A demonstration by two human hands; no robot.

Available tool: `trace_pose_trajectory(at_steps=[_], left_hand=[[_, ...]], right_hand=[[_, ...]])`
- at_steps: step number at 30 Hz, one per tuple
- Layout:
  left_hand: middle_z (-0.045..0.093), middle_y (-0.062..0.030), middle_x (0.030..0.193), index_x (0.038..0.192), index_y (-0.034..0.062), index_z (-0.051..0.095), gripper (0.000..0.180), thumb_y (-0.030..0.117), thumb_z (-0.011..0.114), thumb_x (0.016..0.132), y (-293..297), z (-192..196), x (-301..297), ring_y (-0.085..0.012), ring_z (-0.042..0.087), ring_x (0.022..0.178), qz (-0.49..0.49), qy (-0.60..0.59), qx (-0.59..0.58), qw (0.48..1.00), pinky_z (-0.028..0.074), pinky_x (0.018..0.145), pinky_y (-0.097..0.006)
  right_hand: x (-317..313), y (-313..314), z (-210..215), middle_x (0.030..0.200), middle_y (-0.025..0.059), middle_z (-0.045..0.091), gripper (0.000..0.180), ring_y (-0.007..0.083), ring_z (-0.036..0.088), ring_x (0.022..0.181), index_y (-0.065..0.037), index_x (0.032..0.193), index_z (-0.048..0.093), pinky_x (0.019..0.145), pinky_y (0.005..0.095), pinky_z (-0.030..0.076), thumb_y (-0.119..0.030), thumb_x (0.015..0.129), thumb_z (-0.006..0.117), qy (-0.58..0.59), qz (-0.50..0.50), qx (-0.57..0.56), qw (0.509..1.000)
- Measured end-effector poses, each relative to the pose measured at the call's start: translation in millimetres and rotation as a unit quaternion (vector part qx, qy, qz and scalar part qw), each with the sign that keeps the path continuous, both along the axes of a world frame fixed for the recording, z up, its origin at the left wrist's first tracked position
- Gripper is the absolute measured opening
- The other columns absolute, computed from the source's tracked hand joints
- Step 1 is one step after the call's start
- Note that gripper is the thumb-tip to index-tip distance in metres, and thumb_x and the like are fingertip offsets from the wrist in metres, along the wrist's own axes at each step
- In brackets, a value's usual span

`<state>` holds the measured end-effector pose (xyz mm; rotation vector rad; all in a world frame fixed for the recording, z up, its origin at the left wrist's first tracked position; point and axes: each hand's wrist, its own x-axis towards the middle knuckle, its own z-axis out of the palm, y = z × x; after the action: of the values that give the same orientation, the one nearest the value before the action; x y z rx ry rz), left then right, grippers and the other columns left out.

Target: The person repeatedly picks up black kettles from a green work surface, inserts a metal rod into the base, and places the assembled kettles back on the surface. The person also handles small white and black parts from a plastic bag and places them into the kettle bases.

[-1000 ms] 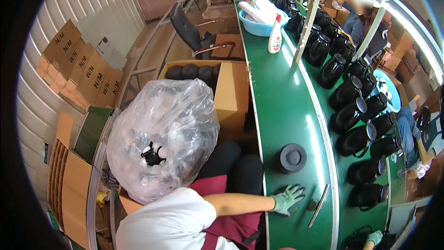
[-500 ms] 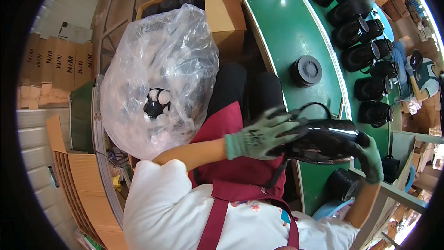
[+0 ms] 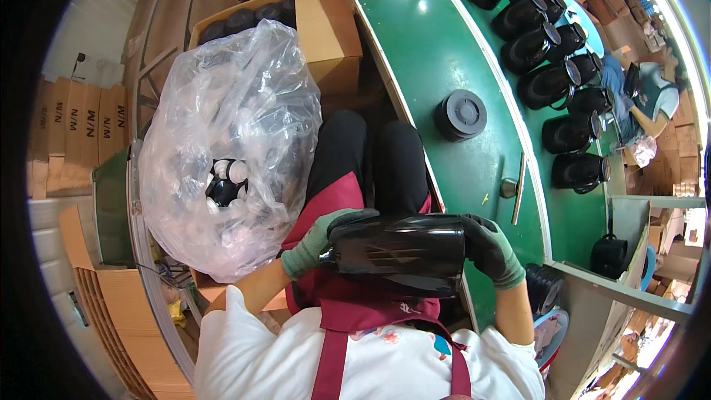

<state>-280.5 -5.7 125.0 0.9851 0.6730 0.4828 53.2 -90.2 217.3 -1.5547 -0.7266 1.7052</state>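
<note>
A glossy black jug body (image 3: 396,252) lies sideways across my lap, held between both hands. My left hand (image 3: 326,241), in a grey-green glove, is closed around its left end, by a small shiny part. My right hand (image 3: 492,248), gloved too, grips the wide rim at the right end; some fingertips are hidden there. Beyond the right hand, on the green bench (image 3: 415,52), a hammer-like tool (image 3: 509,188) rests with its thin bar. Farther off on the bench stands a short stack of round black discs (image 3: 465,113).
At left bulges a clear plastic bag (image 3: 274,89) with white round parts and a black one. Behind it stands an open carton (image 3: 326,22) with black round items. Several black jugs (image 3: 544,85) line the bench's right side; another person (image 3: 655,104) sits beyond. Black ribbed discs (image 3: 544,287) lie at lower right.
Both hands have brought the jug body left, off the bench side and over my lap. My left hand has moved from its top to its left end. The hammer-like tool is now uncovered.
</note>
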Motion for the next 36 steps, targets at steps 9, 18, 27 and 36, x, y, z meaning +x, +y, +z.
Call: trace_pose_trajectory(at_steps=[9,18,27,36], left_hand=[[0.049,-0.0141,0.153,0.152,0.0013,0.043,0.05,0.026,0.048,0.108,-9.7,-98.6,-8.1,-0.0257,0.049,0.14,0.034,-0.241,-0.237,0.941,0.041,0.119,-0.045],[0.039,-0.0163,0.159,0.157,0.0033,0.032,0.055,0.03,0.044,0.11,-4.8,-86.6,-30.8,-0.03,0.042,0.145,0.093,-0.268,-0.191,0.94,0.037,0.122,-0.048],[0.029,-0.0184,0.165,0.162,0.0052,0.022,0.061,0.033,0.04,0.111,13.7,-58.3,-7.9,-0.0344,0.036,0.15,0.039,-0.214,-0.145,0.965,0.034,0.124,-0.051],[0.028,-0.0188,0.167,0.163,0.0055,0.022,0.069,0.044,0.041,0.109,20.7,-68.2,-13.9,-0.0352,0.035,0.15,0.024,-0.14,-0.25,0.958,0.029,0.126,-0.053]], right_hand=[[30.0,68.8,-41.0,0.116,0.0113,0.071,0.044,0.0183,0.068,0.1,0.001,0.137,0.061,0.089,0.031,0.054,-0.025,0.101,0.066,-0.015,0.007,0.101,0.995],[76.6,214.5,-161.2,0.163,0.0208,0.031,0.097,0.0538,0.034,0.142,-0.041,0.157,0.041,0.11,0.0676,0.037,-0.062,0.071,0.083,-0.707,0.083,0.138,0.688],[-30.7,80.8,-66.1,0.162,0.0145,0.037,0.104,0.0282,0.035,0.151,-0.003,0.16,0.035,0.123,0.0429,0.028,-0.042,0.078,0.085,0.081,-0.155,0.276,0.945],[-44.5,44.0,-66.9,0.164,0.0149,0.029,0.109,0.0297,0.029,0.154,-0.002,0.162,0.03,0.126,0.0422,0.022,-0.044,0.077,0.085,0.036,-0.024,0.324,0.945]])
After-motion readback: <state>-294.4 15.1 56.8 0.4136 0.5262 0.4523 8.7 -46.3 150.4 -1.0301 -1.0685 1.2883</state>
